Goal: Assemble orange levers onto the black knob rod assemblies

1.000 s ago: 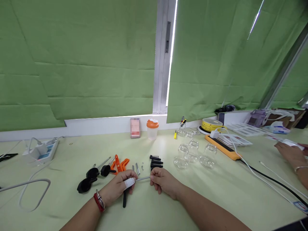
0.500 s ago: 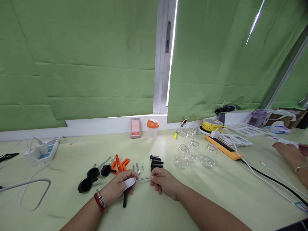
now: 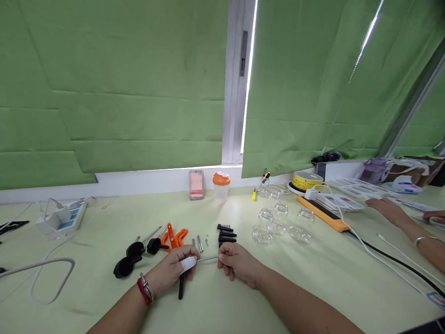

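A thin metal rod (image 3: 207, 258) spans the gap between my two hands. My left hand (image 3: 181, 267), with white tape on its thumb, is closed round a black handle (image 3: 181, 286) at the rod's left end. The fingertips of my right hand (image 3: 234, 262) pinch the rod's other end. Just beyond my hands lie orange clamp parts (image 3: 171, 236), loose metal bolts (image 3: 200, 243) and black parts with springs (image 3: 226, 234). Black knobs with metal shafts (image 3: 124, 267) rest left of my left hand.
Several clear glasses (image 3: 301, 226) stand right of centre, beside an orange power strip (image 3: 327, 214) with cables. An orange-lidded cup (image 3: 221, 187) and a pink box (image 3: 196, 185) are at the back. A white power strip (image 3: 62, 219) sits left. Another person's hands (image 3: 389, 211) are far right.
The other person's near hand has moved left and away, over the white sheets. My own hands and the rod have hardly moved.
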`<action>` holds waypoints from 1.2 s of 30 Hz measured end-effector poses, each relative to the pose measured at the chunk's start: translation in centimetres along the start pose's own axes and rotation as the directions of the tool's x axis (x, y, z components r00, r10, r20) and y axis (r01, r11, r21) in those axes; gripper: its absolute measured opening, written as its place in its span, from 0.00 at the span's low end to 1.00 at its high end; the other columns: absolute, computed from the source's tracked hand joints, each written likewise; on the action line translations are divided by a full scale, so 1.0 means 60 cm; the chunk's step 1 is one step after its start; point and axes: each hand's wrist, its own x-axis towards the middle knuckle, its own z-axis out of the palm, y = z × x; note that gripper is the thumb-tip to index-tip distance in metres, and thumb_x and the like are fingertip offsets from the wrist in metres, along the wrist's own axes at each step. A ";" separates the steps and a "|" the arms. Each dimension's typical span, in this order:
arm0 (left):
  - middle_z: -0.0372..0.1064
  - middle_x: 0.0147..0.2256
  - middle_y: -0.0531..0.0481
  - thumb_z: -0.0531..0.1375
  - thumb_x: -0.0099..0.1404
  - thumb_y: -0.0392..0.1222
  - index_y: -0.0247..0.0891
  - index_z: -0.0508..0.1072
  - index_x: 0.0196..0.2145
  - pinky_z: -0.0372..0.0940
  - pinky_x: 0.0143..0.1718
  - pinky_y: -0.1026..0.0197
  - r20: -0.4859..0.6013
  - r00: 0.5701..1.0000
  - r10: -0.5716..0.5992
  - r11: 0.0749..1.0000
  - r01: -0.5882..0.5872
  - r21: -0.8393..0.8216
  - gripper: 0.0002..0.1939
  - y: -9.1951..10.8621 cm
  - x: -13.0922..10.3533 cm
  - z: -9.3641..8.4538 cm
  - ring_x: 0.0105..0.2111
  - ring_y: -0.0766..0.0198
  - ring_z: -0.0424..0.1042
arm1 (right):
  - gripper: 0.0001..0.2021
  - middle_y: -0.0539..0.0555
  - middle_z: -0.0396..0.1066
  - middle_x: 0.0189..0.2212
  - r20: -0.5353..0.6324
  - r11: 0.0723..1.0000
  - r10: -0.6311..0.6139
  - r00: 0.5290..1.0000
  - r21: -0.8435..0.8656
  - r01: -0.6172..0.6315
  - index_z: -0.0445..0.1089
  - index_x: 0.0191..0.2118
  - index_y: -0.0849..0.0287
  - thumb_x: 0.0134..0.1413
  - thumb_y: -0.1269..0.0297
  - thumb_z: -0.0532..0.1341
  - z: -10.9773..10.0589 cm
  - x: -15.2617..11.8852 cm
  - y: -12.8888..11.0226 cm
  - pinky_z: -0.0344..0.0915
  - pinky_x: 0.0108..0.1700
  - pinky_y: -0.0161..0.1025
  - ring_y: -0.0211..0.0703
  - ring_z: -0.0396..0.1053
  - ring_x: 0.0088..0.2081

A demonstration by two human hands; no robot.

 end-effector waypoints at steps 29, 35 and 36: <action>0.62 0.31 0.53 0.60 0.53 0.43 0.39 0.68 0.32 0.59 0.36 0.62 -0.031 0.995 0.095 0.947 -0.081 0.310 0.09 0.000 -0.003 -0.008 0.33 0.62 0.61 | 0.09 0.50 0.65 0.26 -0.093 0.817 -0.221 0.971 -0.562 0.132 0.68 0.28 0.58 0.54 0.62 0.55 -0.018 -0.003 0.001 0.55 0.31 0.34 0.39 0.60 0.29; 0.65 0.30 0.50 0.60 0.57 0.45 0.38 0.69 0.32 0.61 0.36 0.60 -0.189 0.958 0.217 0.917 -0.134 0.376 0.08 0.019 -0.019 -0.032 0.32 0.60 0.64 | 0.08 0.50 0.65 0.26 -0.076 0.806 -0.233 0.970 -0.572 0.149 0.68 0.28 0.57 0.54 0.63 0.54 -0.020 -0.005 0.004 0.55 0.31 0.34 0.38 0.59 0.28; 0.66 0.31 0.50 0.60 0.58 0.45 0.39 0.70 0.33 0.62 0.37 0.60 -0.264 0.935 0.239 0.918 -0.128 0.376 0.08 0.025 -0.023 -0.041 0.33 0.60 0.65 | 0.08 0.50 0.65 0.26 -0.076 0.805 -0.233 0.969 -0.573 0.149 0.68 0.28 0.57 0.54 0.64 0.54 -0.020 -0.005 0.004 0.55 0.31 0.34 0.38 0.59 0.28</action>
